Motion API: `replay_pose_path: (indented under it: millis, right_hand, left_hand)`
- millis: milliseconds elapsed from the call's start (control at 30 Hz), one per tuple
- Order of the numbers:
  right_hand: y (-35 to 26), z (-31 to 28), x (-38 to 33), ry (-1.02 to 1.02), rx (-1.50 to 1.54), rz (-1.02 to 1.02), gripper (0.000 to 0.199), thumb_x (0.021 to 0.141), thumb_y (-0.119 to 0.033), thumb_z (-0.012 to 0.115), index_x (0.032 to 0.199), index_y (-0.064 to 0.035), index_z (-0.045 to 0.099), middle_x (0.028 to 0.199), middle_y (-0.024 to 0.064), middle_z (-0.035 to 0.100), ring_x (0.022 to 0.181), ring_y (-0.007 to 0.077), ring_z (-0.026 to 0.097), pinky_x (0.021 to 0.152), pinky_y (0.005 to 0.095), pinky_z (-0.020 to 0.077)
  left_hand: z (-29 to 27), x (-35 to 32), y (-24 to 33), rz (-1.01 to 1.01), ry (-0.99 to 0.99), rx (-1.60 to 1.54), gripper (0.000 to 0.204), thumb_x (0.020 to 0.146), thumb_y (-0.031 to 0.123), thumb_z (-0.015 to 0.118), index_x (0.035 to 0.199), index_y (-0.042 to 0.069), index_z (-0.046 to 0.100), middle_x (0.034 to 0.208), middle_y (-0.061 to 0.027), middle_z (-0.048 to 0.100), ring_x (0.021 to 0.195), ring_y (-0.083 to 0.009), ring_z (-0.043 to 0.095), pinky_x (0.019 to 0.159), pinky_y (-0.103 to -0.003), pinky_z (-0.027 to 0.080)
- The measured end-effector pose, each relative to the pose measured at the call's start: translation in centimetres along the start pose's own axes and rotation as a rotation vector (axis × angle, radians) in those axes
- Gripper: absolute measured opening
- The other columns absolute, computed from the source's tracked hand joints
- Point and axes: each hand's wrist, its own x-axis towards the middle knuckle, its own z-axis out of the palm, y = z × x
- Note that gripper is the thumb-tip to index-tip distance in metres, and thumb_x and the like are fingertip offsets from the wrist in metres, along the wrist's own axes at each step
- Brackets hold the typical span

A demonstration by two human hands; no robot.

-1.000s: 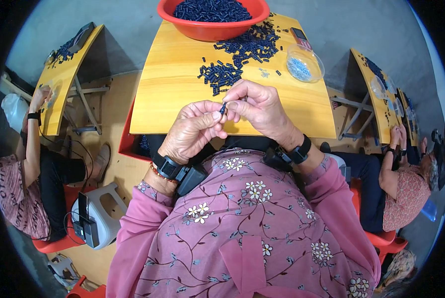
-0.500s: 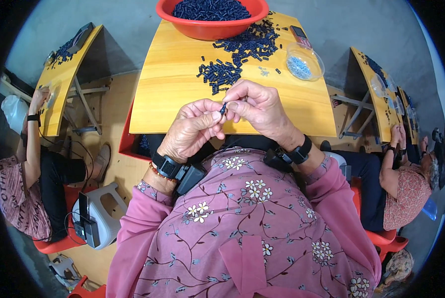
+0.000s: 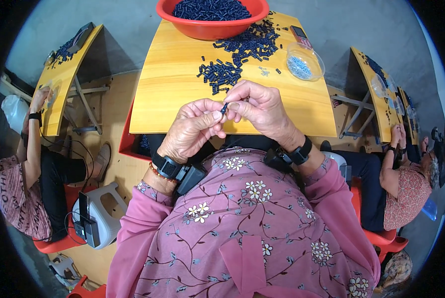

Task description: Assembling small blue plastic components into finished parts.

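Observation:
Above the near edge of the yellow wood-grain table (image 3: 173, 79), my left hand (image 3: 190, 126) pinches a small dark blue cylindrical piece (image 3: 224, 108) between thumb and forefinger, tilted. My right hand (image 3: 262, 110) is closed in a pinch at the piece's upper end. Whatever lies between the right fingertips is too small and covered to make out. Just beyond my hands lies a pile of similar dark pieces (image 3: 220, 73), which spreads back toward a red basin (image 3: 207, 31) heaped with more of them.
A clear round dish (image 3: 319, 69) of tiny light-blue parts stands at the table's right, with a few loose pale bits (image 3: 263, 71) beside it. Behind it lies a phone (image 3: 301, 37). A red container (image 3: 125, 141) sits below the table's left edge. Other people work at side tables left and right.
My fingertips have shifted very slightly around the dark piece. Both hands otherwise keep their place and grip.

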Motion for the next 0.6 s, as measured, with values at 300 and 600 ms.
replay_pose_path:
  millis: [300,600]
  right_hand:
    - [0.8,-0.2,-0.3,-0.006,0.036,-0.022,0.007,0.09,0.004,0.061,0.096,0.0026,0.064,0.084,0.0043,0.065,0.074,0.0091,0.063,0.067,0.0227,0.0528]
    - [0.9,0.2,-0.4,0.023,0.117,0.032,0.005,0.092,0.003,0.059,0.095,0.0024,0.063,0.081,0.0044,0.065,0.071,0.0085,0.064,0.064,0.0225,0.0534]
  left_hand:
    - [-0.1,0.1,-0.6,0.029,0.051,0.021,0.013,0.091,0.005,0.064,0.103,-0.001,0.063,0.091,-0.0093,0.067,0.07,-0.0113,0.063,0.068,-0.029,0.059]
    - [0.5,0.0,-0.8,0.066,0.092,0.06,0.011,0.091,0.005,0.063,0.1,-0.002,0.063,0.089,-0.0098,0.067,0.07,-0.0129,0.063,0.068,-0.028,0.058]
